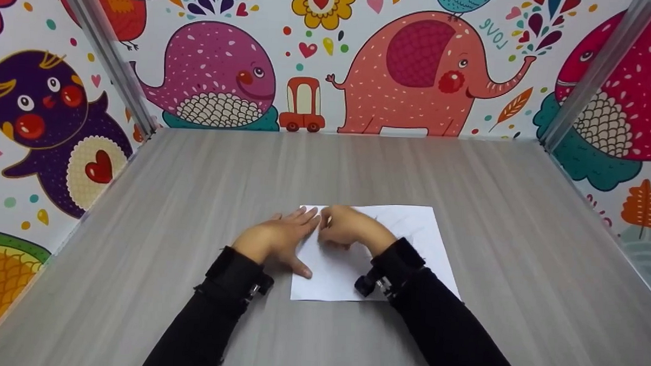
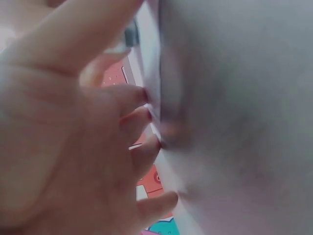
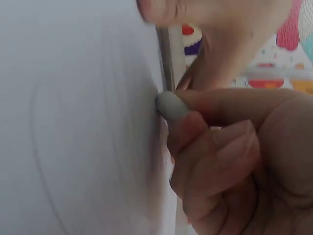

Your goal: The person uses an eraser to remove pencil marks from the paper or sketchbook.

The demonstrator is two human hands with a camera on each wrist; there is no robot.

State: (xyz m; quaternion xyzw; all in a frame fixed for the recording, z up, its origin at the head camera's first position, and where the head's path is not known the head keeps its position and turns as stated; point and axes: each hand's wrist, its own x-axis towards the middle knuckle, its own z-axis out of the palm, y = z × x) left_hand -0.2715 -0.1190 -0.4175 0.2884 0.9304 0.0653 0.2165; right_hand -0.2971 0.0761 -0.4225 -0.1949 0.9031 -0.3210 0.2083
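A white sheet of paper (image 1: 322,286) with faint grey lines lies on the table. My left hand (image 1: 283,238) rests with spread fingers along its left edge, the thumb on the sheet. In the left wrist view the left fingertips (image 2: 168,198) touch the surface. My right hand (image 1: 345,227) is near the sheet's upper left corner, beside the left fingers. It pinches a small, pale grey, round-ended piece (image 3: 172,105) between thumb and fingers, its dark tip at the paper. Most of that piece is hidden in the grip; I cannot tell its kind.
The grey wood-grain table (image 1: 196,173) extends around the sheet on all sides. Panels printed with cartoon animals (image 1: 410,72) stand along the back and both sides, with metal posts (image 1: 110,56) at the rear corners. Each wrist wears a black strap (image 1: 398,261).
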